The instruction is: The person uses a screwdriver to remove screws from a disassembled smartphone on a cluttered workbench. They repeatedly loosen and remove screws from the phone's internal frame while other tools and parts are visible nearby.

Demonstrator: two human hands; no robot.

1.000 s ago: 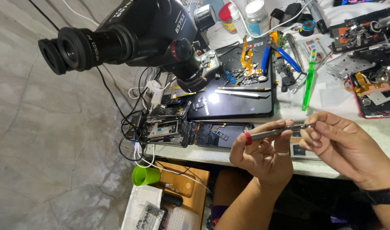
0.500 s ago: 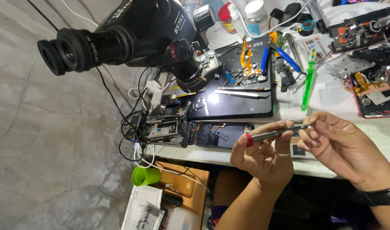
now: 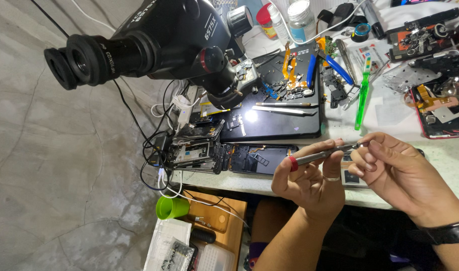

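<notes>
Both hands meet over the bench edge: the left hand (image 3: 309, 183) is closed round a screwdriver (image 3: 322, 154) held nearly level, while the right hand (image 3: 397, 168) pinches its tip between thumb and fingertips; fitting the tip well likely calls for a steady shaft and light, straight pressure

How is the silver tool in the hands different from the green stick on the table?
The silver tool is grey metal with a red end; the green stick is bright green all over. The silver tool is held up off the table by the left hand and right hand; the green stick lies untouched on the white table. Both are long and thin.
</notes>
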